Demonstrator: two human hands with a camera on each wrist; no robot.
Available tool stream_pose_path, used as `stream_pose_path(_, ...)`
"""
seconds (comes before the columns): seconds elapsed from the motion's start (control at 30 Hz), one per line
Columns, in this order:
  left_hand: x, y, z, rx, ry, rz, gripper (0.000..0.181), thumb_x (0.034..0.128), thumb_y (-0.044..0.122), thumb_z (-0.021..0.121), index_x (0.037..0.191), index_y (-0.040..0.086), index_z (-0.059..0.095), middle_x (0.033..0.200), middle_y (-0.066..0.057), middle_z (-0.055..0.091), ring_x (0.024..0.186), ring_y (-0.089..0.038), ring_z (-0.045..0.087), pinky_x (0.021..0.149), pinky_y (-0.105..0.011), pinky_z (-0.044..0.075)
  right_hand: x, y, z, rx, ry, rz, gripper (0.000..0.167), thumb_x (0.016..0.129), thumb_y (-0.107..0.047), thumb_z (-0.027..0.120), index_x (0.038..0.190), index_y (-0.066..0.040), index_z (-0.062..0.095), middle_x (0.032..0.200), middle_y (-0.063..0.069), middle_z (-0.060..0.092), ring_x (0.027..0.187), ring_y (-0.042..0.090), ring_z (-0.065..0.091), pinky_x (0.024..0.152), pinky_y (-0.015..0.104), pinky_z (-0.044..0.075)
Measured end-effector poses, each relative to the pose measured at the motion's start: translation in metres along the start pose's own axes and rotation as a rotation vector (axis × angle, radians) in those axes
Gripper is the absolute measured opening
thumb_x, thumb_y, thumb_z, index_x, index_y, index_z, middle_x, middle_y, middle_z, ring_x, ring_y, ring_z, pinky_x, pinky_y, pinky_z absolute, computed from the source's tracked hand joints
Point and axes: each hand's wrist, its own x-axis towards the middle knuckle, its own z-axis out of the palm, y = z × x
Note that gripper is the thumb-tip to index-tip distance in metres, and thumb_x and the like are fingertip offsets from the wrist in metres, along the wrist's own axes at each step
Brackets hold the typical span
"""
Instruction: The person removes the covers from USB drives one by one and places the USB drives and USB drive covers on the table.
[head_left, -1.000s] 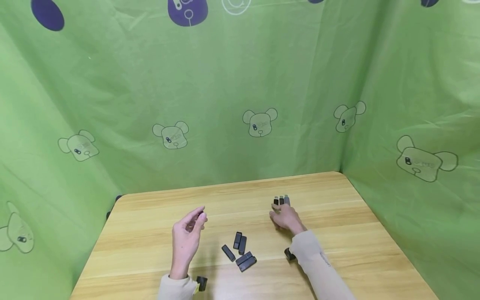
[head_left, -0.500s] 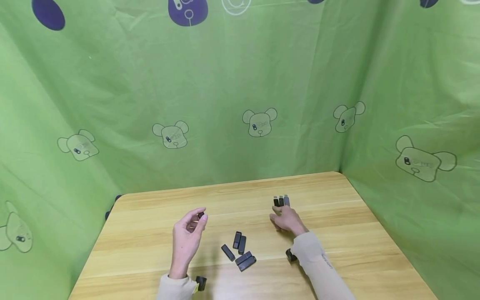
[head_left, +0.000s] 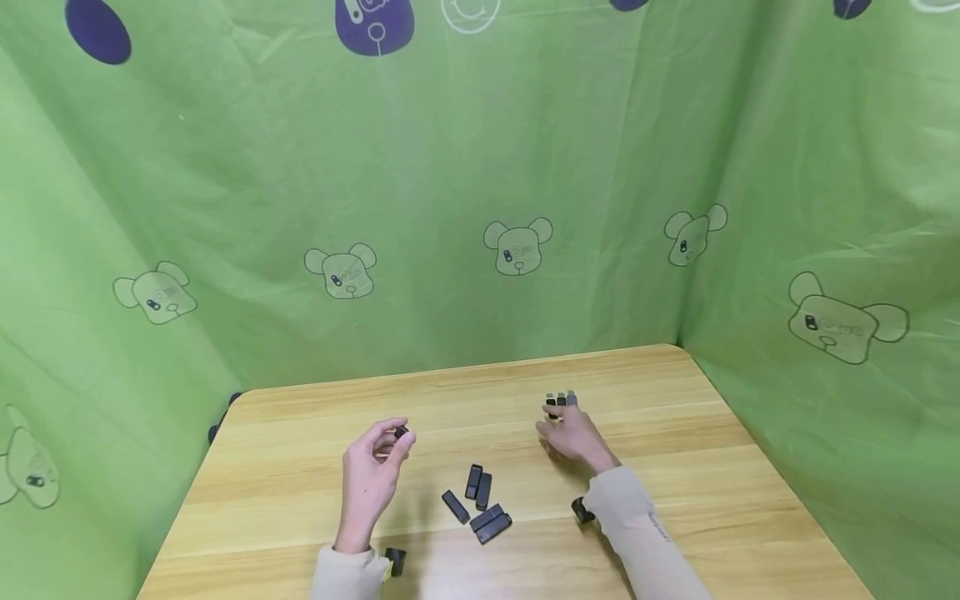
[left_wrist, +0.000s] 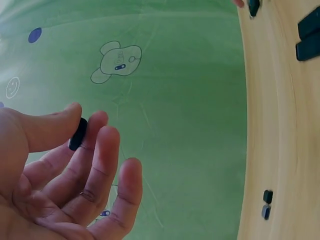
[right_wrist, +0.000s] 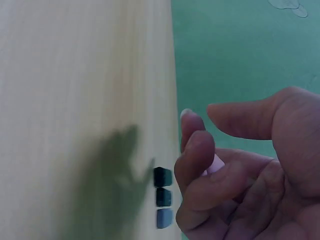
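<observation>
My left hand (head_left: 371,479) pinches a small black cap (left_wrist: 78,135) between thumb and index finger, raised off the table. The other fingers curve below it, holding nothing. At the back right, three uncapped USB sticks stand side by side: a black one (head_left: 551,402), another black one (head_left: 561,401) and a grey one (head_left: 572,399), metal plugs facing away from me. Over their near ends hovers my right hand (head_left: 573,435), fingers loosely bent, thumb apart, nothing between them. Whether its index finger touches the left stick, I cannot tell.
Several capped black sticks (head_left: 483,492) lie loosely grouped mid-table (head_left: 285,467), between my forearms. A small dark piece (left_wrist: 268,196) and a blue-grey piece (left_wrist: 266,212) sit side by side in the left wrist view, hidden in the head view. A green curtain (head_left: 435,167) surrounds the table.
My left hand has turned slightly, so more of the cap shows. The right index finger has shifted a little toward the left stick. The sticks have hardly moved.
</observation>
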Motion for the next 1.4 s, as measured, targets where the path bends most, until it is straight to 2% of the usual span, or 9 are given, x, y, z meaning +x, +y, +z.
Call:
stream_pose_path(0.17,0.006,-0.002,-0.001,0.099,0.007,0.061,0.021,0.0982,0.011,0.065,0.118,0.003,0.07,0.093,-0.012,0.079,0.078,-0.021,0.071,0.069,-0.019,0.057,-0.006,-0.01,-0.005,0.019,0.006,-0.025,0.055,0.103,-0.024,0.058,0.152,-0.003,0.043,0.067,0.01,0.065,0.044,0.009,0.041,0.045,0.022,0.037)
stream_pose_path(0.33,0.012,-0.005,-0.003,0.128,0.025,0.095,0.022,0.099,0.006,0.062,0.12,0.001,0.066,0.096,-0.015,0.078,0.077,-0.024,0.071,0.065,-0.02,0.056,-0.014,-0.021,-0.011,-0.012,0.032,-0.086,0.055,0.101,-0.022,0.061,0.15,-0.002,0.045,0.064,0.004,0.062,0.046,0.009,0.044,0.044,0.021,0.037)
stream_pose_path(0.57,0.021,-0.011,-0.004,0.112,0.019,0.066,0.021,0.0974,0.006,0.065,0.117,0.004,0.06,0.098,-0.017,0.078,0.078,-0.029,0.072,0.066,-0.021,0.057,-0.026,-0.033,-0.015,-0.015,0.038,-0.145,0.054,0.101,-0.023,0.062,0.147,0.0,0.048,0.063,0.0,0.06,0.053,0.013,0.055,0.051,0.025,0.045)
stream_pose_path(0.77,0.033,-0.016,-0.004,0.187,-0.018,0.063,0.019,0.0957,0.015,0.07,0.112,0.006,0.066,0.095,-0.013,0.078,0.08,-0.019,0.071,0.071,-0.026,0.058,-0.032,-0.041,-0.017,0.003,0.03,-0.187,0.051,0.101,-0.022,0.062,0.144,0.001,0.051,0.064,0.003,0.06,0.058,0.019,0.061,0.054,0.026,0.046)
stream_pose_path(1.0,0.046,-0.019,-0.003,0.235,-0.019,0.068,0.022,0.0913,0.018,0.076,0.107,0.003,0.074,0.085,-0.011,0.075,0.073,-0.016,0.067,0.065,-0.025,0.053,-0.039,-0.046,-0.017,0.017,0.014,-0.21,0.047,0.099,-0.019,0.064,0.14,0.002,0.054,0.068,0.003,0.064,0.059,0.02,0.061,0.053,0.025,0.047)
stream_pose_path(1.17,0.055,-0.023,-0.003,0.287,-0.023,0.028,0.023,0.0893,0.02,0.078,0.105,0.004,0.074,0.087,-0.012,0.077,0.072,-0.019,0.071,0.065,-0.03,0.056,-0.044,-0.049,-0.014,0.006,0.002,-0.231,0.045,0.099,-0.019,0.065,0.138,0.002,0.057,0.07,0.004,0.066,0.058,0.017,0.059,0.053,0.026,0.047)
stream_pose_path(1.27,0.059,-0.026,-0.002,0.303,-0.049,0.0,0.024,0.0905,0.02,0.077,0.106,0.002,0.073,0.089,-0.014,0.077,0.076,-0.023,0.073,0.067,-0.032,0.057,-0.049,-0.051,-0.013,-0.003,-0.014,-0.257,0.043,0.099,-0.017,0.064,0.137,0.002,0.058,0.071,0.004,0.066,0.057,0.015,0.057,0.052,0.026,0.047)
stream_pose_path(1.4,0.063,-0.031,0.001,0.321,-0.086,-0.032,0.023,0.0932,0.018,0.074,0.108,0.001,0.07,0.093,-0.016,0.076,0.079,-0.025,0.072,0.065,-0.032,0.057,-0.054,-0.053,-0.013,-0.001,-0.046,-0.301,0.039,0.101,-0.011,0.058,0.137,0.004,0.057,0.071,0.004,0.066,0.059,0.019,0.059,0.05,0.023,0.046)
